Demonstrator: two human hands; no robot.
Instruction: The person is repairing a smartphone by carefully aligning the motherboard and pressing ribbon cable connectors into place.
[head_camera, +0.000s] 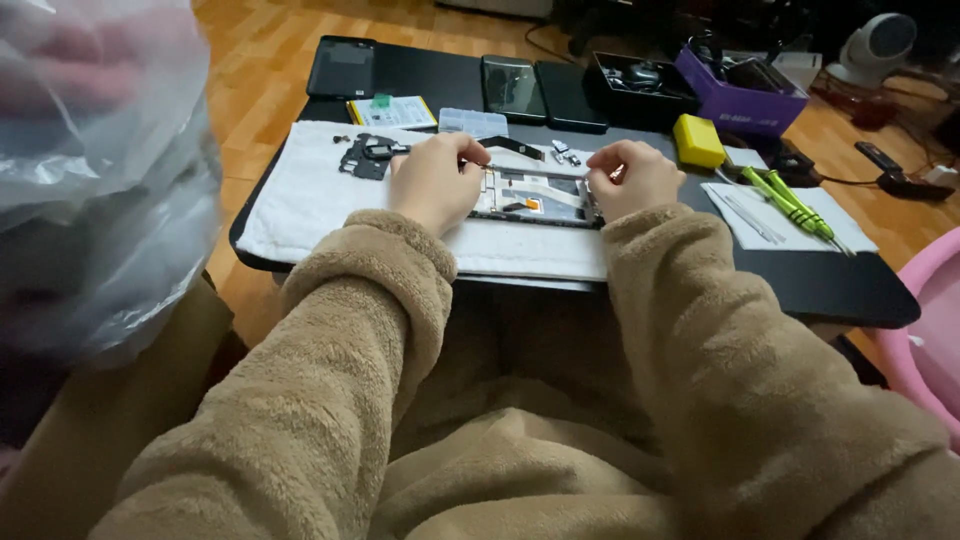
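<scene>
Both hands work over an opened phone frame (535, 195) that lies on a white towel (300, 195) spread across the near half of the black table (850, 285). The left hand (437, 180) rests on the frame's left end, fingers curled and pinched shut on a thin dark tool (500, 167) whose tip reaches over the top edge of the frame. The right hand (632, 177) is bent over the frame's right end, fingertips pressed together against it; whether it grips anything small I cannot tell. Fuzzy tan sleeves (370, 300) cover both arms.

On the towel just left of the left hand lies a dark removed phone part (365, 155), with small loose pieces (563, 152) near the frame's far side. Toward the table's far edge sit three dark phones (513, 88), a flat battery (393, 112) and a clear parts box (472, 122). Near the right edge lie a yellow block (697, 140), green-handled screwdrivers (790, 205) on a white sheet (800, 225), and a purple box (742, 98) at the far right corner.
</scene>
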